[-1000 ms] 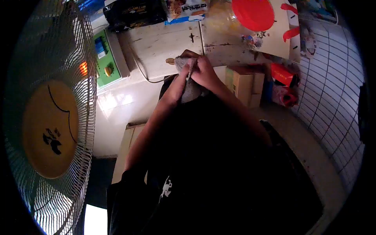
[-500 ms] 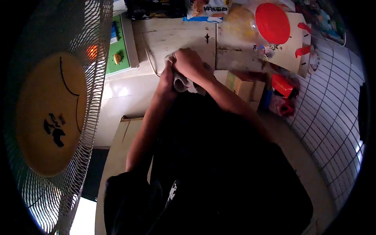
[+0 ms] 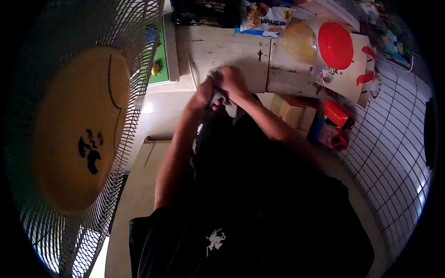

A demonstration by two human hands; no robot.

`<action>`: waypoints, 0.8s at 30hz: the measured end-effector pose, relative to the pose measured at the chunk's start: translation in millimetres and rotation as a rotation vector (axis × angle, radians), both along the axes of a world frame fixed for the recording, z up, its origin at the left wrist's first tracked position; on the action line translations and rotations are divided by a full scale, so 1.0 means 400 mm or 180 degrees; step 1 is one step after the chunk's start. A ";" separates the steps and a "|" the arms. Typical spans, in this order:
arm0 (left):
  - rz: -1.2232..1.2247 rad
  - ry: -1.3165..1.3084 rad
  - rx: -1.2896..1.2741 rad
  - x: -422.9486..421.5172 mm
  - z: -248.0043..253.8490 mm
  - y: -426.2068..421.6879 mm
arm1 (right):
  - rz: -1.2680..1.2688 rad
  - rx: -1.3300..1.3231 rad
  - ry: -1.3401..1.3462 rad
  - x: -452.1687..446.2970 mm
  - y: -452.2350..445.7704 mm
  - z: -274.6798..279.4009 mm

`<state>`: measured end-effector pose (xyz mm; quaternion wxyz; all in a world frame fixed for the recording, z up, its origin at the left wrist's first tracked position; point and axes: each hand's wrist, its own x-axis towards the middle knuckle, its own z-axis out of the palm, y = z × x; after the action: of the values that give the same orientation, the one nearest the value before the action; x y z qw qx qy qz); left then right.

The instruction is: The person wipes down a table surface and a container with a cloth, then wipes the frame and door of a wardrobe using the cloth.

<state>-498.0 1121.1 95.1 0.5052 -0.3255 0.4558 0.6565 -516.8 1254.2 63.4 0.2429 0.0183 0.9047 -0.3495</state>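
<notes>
There it was, the grey cloth (image 3: 219, 97), bunched up between both hands just ahead of the dark shirt (image 3: 269, 199), neither spread out nor set down! The left hand (image 3: 202, 96) had its fingers curled tight on one side, the right hand (image 3: 233, 82) clenched on the other, hiding so much fabric that how much was left couldn't be told. Out left, the fan cage (image 3: 134, 99) crowded in, partly screening a green panel (image 3: 159, 53). Farther forward lay a black packet (image 3: 206, 13); right of that, a red lid (image 3: 335, 45).
</notes>
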 end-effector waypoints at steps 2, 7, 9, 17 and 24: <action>0.0235 0.0222 -0.0150 0.022 0.016 0.026 | 0.0013 -0.0012 0.0184 0.010 0.001 0.006; 0.0514 0.0053 0.0372 0.003 -0.021 0.006 | -0.0288 -0.0470 0.0432 0.017 -0.005 -0.016; 0.0119 0.0547 -0.0231 0.034 0.008 0.041 | -0.0063 -0.0220 0.0269 0.031 0.013 -0.004; 0.0216 0.0440 -0.0109 0.048 0.011 0.029 | 0.0011 -0.0029 0.0236 0.018 0.000 0.029; 0.0160 0.0602 0.0092 0.072 -0.042 0.011 | -0.0085 -0.0100 0.0169 0.033 0.005 0.015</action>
<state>-469.1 1125.3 78.5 0.4480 -0.2660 0.4836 0.7033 -503.8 1256.3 69.5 0.2143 0.0172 0.9049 -0.3673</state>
